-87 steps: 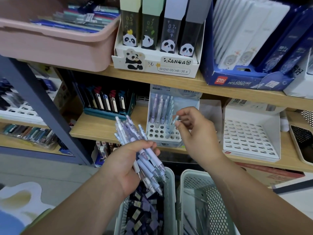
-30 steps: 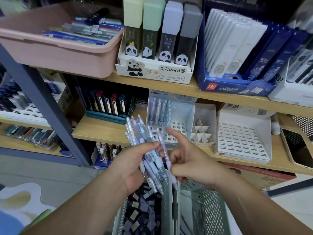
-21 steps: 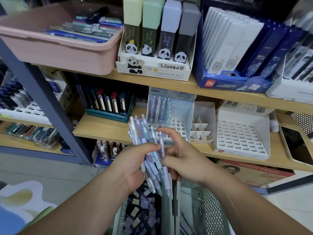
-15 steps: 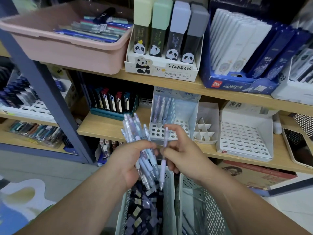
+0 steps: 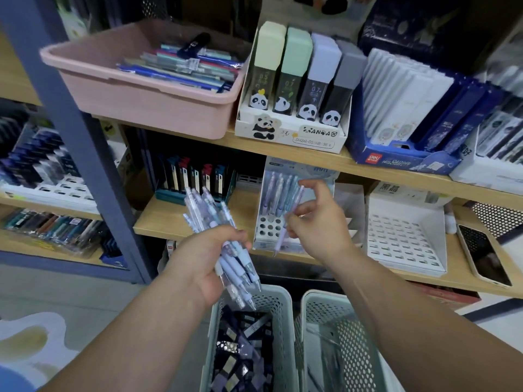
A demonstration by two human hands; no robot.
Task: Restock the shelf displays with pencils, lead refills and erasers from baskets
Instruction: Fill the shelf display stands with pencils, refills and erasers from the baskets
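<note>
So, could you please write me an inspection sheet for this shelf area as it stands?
Surface: wooden middle shelf, bare at its left front.
Job's things: pale blue perforated pencil display, back row filled, front holes open; bundle of pastel mechanical pencils; single lilac pencil.
Clutter: pink plastic tub of pens; panda lead-refill box; phone.
Grippers: left hand grips the bundle; right hand pinches the single pencil by the display.
Cables: nothing seen.
Surroundings: two pale green mesh baskets below.
</note>
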